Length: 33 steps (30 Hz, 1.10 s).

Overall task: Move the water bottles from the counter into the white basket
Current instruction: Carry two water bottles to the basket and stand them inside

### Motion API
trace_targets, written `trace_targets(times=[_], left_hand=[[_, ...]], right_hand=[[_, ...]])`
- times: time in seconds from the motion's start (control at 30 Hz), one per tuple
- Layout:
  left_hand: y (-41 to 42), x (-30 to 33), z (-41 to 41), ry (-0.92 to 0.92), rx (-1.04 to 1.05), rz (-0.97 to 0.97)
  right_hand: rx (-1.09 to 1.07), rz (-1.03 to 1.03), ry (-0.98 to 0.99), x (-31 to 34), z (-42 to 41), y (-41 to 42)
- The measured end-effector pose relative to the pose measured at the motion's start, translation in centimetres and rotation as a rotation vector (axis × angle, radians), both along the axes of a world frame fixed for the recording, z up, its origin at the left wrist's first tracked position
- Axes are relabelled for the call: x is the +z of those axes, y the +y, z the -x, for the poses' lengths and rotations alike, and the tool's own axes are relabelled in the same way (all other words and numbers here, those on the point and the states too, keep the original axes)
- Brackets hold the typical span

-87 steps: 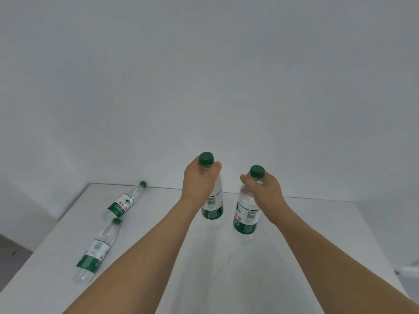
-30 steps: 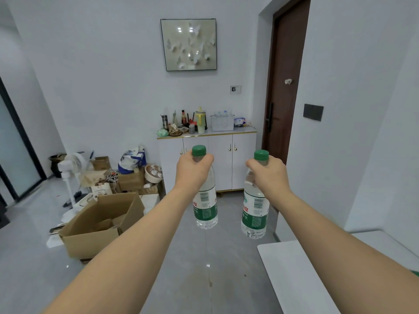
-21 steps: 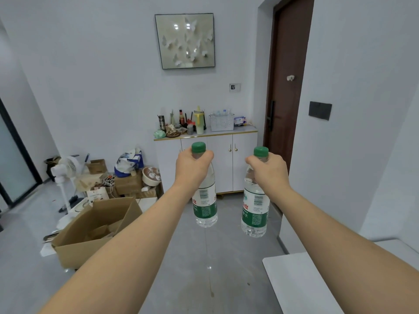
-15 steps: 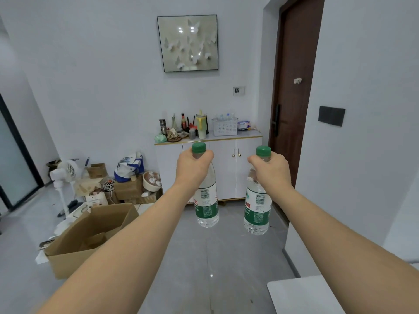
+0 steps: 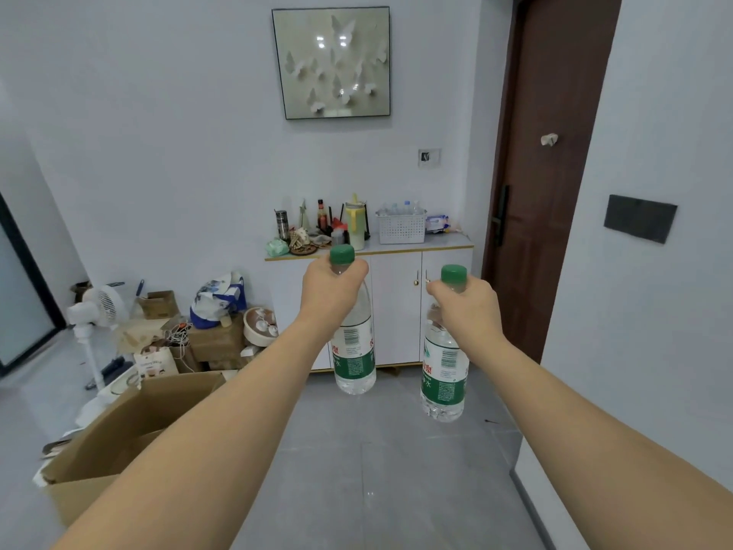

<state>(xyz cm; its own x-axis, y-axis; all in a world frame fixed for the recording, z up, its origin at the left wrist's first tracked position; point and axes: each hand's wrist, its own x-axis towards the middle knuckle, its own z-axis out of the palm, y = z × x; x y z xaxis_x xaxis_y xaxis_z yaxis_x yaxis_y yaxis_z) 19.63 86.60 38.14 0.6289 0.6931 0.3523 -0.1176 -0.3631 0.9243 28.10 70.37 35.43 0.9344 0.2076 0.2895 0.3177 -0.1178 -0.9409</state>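
My left hand point(image 5: 331, 293) grips the neck of a clear water bottle point(image 5: 354, 363) with a green cap and green label, held upright in the air. My right hand point(image 5: 468, 309) grips a second, matching bottle point(image 5: 442, 387) the same way, a little lower. Both hang above the grey floor. Far ahead, the white perforated basket point(image 5: 401, 229) stands on a white cabinet point(image 5: 396, 307), with several bottle tops showing above its rim.
Jars, a yellow jug and clutter crowd the cabinet's left half. An open cardboard box point(image 5: 131, 434) sits at lower left, with a white fan point(image 5: 97, 311), bags and boxes behind it. A brown door point(image 5: 551, 172) stands to the right, and a white surface edge point(image 5: 531, 498) at lower right.
I have turned from the white counter, where two bottles lay, into the room. Over the last second the cabinet and basket have come closer; both hands keep their bottles.
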Motion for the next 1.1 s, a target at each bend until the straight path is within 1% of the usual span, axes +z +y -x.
trace_targets(times=[0.2, 0.4, 0.53, 0.63, 0.87, 0.97, 1.1], left_hand=[[6.8, -0.7, -6.4, 0.014, -0.049, -0.024], [13.9, 0.7, -12.6, 0.008, -0.103, -0.025], [17.6, 1.5, -16.9, -0.028, -0.125, -0.043], [19.4, 1.3, -20.1, -0.03, -0.122, -0.009], [22.3, 0.1, -27.7, 0.018, -0.156, -0.001], [23.8, 0.6, -32.4, 0.016, -0.125, -0.015], [25.2, 2.6, -38.6, 0.008, -0.102, -0.044]], right_hand=[[-0.047, 0.017, -0.032, -0.4, -6.2, 6.2], [-0.084, 0.015, -0.031, 1.1, -12.7, 12.5], [-0.106, -0.004, -0.047, 2.0, -16.5, 15.8], [-0.092, -0.011, -0.036, 2.0, -19.7, 17.9], [-0.088, -0.007, -0.015, 0.7, -28.0, 21.7], [-0.092, -0.028, -0.011, 0.6, -33.3, 23.3], [-0.038, -0.037, -0.03, 1.9, -40.0, 25.0]])
